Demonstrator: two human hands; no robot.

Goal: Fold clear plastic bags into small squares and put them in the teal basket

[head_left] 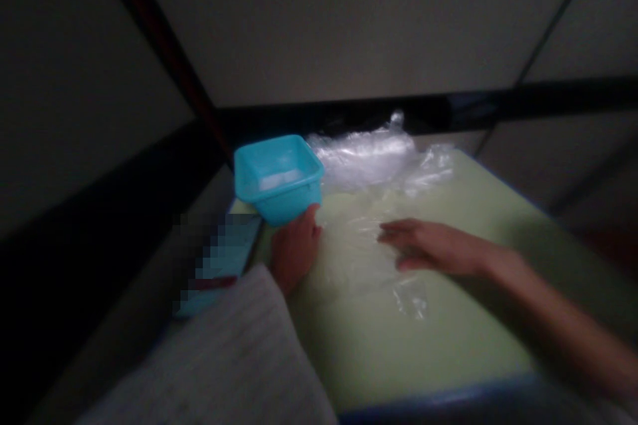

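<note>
A clear plastic bag (349,252) lies flat on the pale yellow-green tabletop, its outline faint in the dim light. At its left edge is my left hand (298,246), fingers curled in and closed on the plastic; the fingertips are partly hidden. My right hand (423,246) reaches over the bag's right side with fingers stretched out and slightly apart, holding nothing. Just beyond my left hand stands a turquoise plastic basket (294,199) with something whitish in its bottom. Behind the flat bag, a heap of crumpled clear plastic (369,156) lies by the back edge.
The yellow-green table (389,358) has a blue front edge. On its left lies a flat light-blue item (229,255) with a dark red band, partly pixelated. Pale wall panels (359,26) with dark strips rise behind the table.
</note>
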